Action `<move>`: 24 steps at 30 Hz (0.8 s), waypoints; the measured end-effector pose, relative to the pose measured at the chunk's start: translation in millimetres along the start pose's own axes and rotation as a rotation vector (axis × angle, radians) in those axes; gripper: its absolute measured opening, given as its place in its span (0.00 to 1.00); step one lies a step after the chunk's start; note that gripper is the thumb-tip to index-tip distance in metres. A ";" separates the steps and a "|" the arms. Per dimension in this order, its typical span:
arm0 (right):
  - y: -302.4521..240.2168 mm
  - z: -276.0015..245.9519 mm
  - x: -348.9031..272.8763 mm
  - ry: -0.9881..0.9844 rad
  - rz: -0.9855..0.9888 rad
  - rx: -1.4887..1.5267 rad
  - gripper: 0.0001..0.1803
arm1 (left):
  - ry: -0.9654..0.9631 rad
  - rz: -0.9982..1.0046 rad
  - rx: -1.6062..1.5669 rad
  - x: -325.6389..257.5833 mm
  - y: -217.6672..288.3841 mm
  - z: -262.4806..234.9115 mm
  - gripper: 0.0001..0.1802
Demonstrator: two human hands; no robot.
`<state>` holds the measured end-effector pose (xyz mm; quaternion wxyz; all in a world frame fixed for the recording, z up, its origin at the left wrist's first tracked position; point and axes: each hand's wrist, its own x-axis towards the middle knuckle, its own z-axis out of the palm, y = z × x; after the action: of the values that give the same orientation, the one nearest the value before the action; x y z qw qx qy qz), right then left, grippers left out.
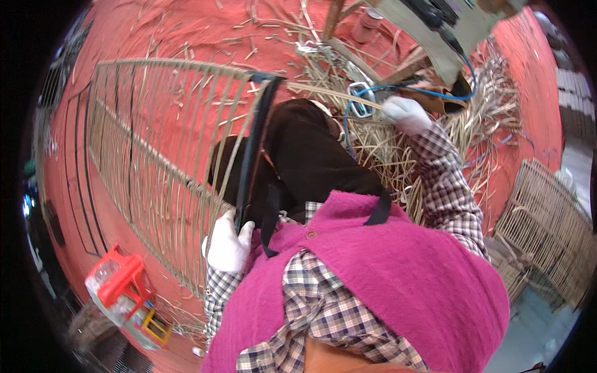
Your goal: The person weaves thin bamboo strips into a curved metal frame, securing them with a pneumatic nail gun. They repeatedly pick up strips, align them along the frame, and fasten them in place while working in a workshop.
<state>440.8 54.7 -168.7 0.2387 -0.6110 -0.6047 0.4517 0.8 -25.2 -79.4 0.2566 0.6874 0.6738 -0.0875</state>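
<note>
A long frame strung with many thin tan strips lies across my lap and stretches away to the left; its near end is a dark bar (252, 155). My left hand (229, 245), in a white glove, is closed on the frame's near corner, at the lower end of that bar. Out to the right, my gloved right hand (404, 115) is closed on the end of a flat tan strip (336, 93). This strip runs taut from the bar's upper end to my fingers. Fingertips of both hands are partly hidden.
Loose strips (392, 149) pile up on the red floor covering beside my right arm. A work stand (429, 37) with a blue cord (460, 97) is at the top right. One red plastic stool (118, 280) stands at the lower left, and slatted panels (547, 224) lean at the right.
</note>
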 end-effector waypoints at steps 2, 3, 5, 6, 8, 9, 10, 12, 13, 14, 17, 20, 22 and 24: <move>-6.1 -2.1 -3.8 0.132 0.055 -0.023 0.14 | 0.261 0.286 -0.135 6.8 6.5 5.1 0.28; -14.6 -10.3 -2.4 0.164 0.096 0.053 0.14 | 0.280 0.338 -0.055 16.4 10.7 6.4 0.33; -40.0 -24.6 4.1 0.220 0.072 0.065 0.13 | 0.296 0.338 -0.153 39.5 24.1 10.1 0.33; -53.6 -34.3 3.0 0.154 0.128 0.387 0.12 | 0.320 0.393 -0.225 52.5 34.3 12.1 0.33; -79.9 -49.4 11.7 0.148 -0.139 0.303 0.11 | 0.396 0.494 -0.261 75.5 60.5 11.8 0.33; -90.8 -58.7 14.7 0.165 -0.098 0.147 0.11 | 0.411 0.484 -0.258 86.2 75.3 9.1 0.33; -98.9 -66.1 16.1 0.136 -0.192 0.062 0.11 | 0.465 0.510 -0.213 91.7 88.6 3.9 0.32; -103.8 -76.7 11.4 0.146 -0.157 -0.033 0.10 | 0.450 0.505 -0.127 88.3 105.5 -13.4 0.30; -101.2 -78.7 9.1 0.189 -0.041 -0.033 0.10 | 0.412 0.575 -0.116 83.3 106.1 -25.7 0.27; -96.9 -78.4 6.9 0.225 0.085 -0.033 0.09 | 0.349 0.673 -0.182 77.4 101.7 -40.3 0.23; -76.7 -72.5 6.4 0.360 0.119 0.026 0.08 | 0.323 0.649 -0.512 74.5 71.1 -81.8 0.15; -60.9 -80.4 6.4 0.350 0.017 0.099 0.07 | 0.271 0.320 -0.898 91.3 50.2 -89.0 0.12; -50.2 -108.7 -1.4 0.361 -0.138 -0.316 0.08 | 0.132 0.290 -0.682 101.4 43.6 -78.6 0.15; -39.8 -162.8 -19.0 0.453 -0.132 -0.397 0.09 | 0.027 0.355 -0.707 113.9 43.5 -62.6 0.16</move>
<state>559.4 84.2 -52.5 0.2723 -0.6901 -0.6511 0.1605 37.7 106.4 -68.9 0.4799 0.6634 0.5365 0.2046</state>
